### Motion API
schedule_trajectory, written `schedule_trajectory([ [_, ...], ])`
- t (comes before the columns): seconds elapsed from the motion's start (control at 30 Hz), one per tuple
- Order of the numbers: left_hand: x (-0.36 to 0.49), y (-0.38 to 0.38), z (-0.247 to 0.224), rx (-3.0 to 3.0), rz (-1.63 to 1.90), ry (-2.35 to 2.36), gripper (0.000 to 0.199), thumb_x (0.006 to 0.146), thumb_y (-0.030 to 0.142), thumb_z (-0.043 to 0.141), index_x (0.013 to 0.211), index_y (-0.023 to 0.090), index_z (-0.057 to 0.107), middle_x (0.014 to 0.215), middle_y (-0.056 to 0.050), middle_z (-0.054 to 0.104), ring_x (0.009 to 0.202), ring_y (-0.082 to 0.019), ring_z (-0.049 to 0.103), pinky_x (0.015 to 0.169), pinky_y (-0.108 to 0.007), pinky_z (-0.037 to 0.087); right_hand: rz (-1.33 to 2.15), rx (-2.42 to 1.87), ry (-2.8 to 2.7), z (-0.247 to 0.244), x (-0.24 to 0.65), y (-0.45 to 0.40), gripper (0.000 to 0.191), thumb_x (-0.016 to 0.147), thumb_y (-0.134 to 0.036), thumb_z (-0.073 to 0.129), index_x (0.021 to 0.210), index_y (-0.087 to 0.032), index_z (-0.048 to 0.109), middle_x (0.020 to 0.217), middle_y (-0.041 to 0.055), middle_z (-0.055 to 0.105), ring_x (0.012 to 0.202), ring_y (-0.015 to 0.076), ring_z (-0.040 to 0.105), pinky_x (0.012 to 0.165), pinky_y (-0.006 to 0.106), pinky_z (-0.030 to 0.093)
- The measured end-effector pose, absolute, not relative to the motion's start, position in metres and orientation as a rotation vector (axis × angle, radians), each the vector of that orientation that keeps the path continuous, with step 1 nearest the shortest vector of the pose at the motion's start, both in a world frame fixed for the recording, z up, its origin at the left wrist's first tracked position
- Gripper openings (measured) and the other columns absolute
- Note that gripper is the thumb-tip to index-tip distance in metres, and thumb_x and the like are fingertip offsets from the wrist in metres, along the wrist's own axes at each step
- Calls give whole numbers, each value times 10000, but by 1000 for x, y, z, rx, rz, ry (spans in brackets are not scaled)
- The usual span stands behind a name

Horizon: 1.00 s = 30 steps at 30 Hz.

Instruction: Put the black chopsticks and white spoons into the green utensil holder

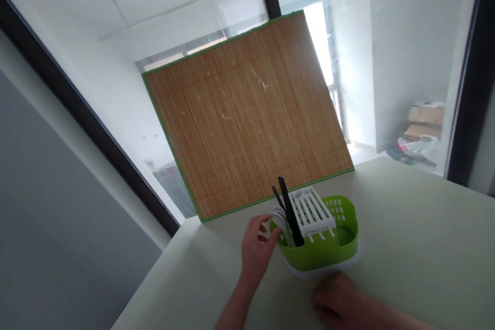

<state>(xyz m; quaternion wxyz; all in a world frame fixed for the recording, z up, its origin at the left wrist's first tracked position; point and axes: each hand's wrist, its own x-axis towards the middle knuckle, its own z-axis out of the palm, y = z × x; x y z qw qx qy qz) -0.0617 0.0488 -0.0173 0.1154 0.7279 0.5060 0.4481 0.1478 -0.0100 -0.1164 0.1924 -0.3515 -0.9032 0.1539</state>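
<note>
A green utensil basket with a white base stands on the table. Its left end holds white spoons and black chopsticks, upright and leaning a little. My left hand is at that end, thumb and index finger pinched on the bowl of a spoon whose handle is down in the basket. A white slotted rack with small hooks lies tilted across the basket's top. My right hand rests on the table just in front of the basket, fingers curled in, slightly blurred; nothing shows in it.
Behind the basket a bamboo mat with green edging leans against the glass. The pale table reaches to the glass and a dark frame. Beyond the glass, cardboard boxes and plastic bags are piled on the right.
</note>
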Motion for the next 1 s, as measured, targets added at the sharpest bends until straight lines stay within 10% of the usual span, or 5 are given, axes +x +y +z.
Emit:
schedule_trajectory([
  [0.13,-67,84,-16,2069,1159,1542,529,716,298,694,1216,220,540,1220,-89,546,960,-187,560,671,-257,531,415,-984,-2532,-119,148,-10,152,819,-201,491,815,-228,640,809,10,698,762,189,632,682,279,371],
  [0.5,-38,80,-2,2337,1092,1583,197,723,239,687,908,206,626,1001,-33,645,987,-221,551,884,-358,421,357,-966,-2552,-130,148,-5,122,812,-194,495,800,-230,611,790,-6,687,735,175,615,651,280,337],
  [1.0,-39,78,-5,2328,753,1344,157,793,324,628,860,183,647,852,-34,653,821,-198,571,747,-299,436,366,-978,-2533,-129,149,-7,125,821,-192,487,797,-229,605,796,-14,683,746,168,607,668,274,333],
])
